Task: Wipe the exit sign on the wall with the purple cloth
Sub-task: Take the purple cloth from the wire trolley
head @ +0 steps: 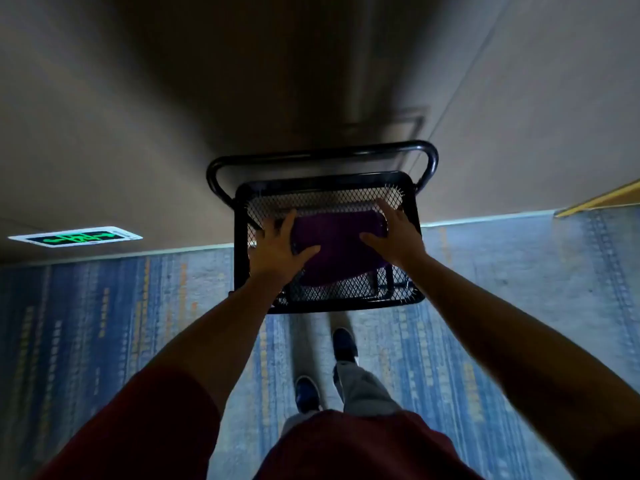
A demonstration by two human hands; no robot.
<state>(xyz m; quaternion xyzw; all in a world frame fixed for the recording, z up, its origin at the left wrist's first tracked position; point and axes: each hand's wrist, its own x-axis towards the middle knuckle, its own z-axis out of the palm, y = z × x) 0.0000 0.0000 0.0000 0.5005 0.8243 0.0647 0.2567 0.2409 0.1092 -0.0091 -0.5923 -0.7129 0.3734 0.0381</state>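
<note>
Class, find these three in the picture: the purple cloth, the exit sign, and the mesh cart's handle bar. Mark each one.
purple cloth (337, 244): head view, middle of the cloth between the hands.
exit sign (75, 237): head view, green lit centre, low on the wall.
handle bar (318, 154): head view, top rail of the cart.

exit sign: legend blurred, unreadable | purple cloth: side edges covered by left hand and right hand | both upper arms: cut off by frame edge
</note>
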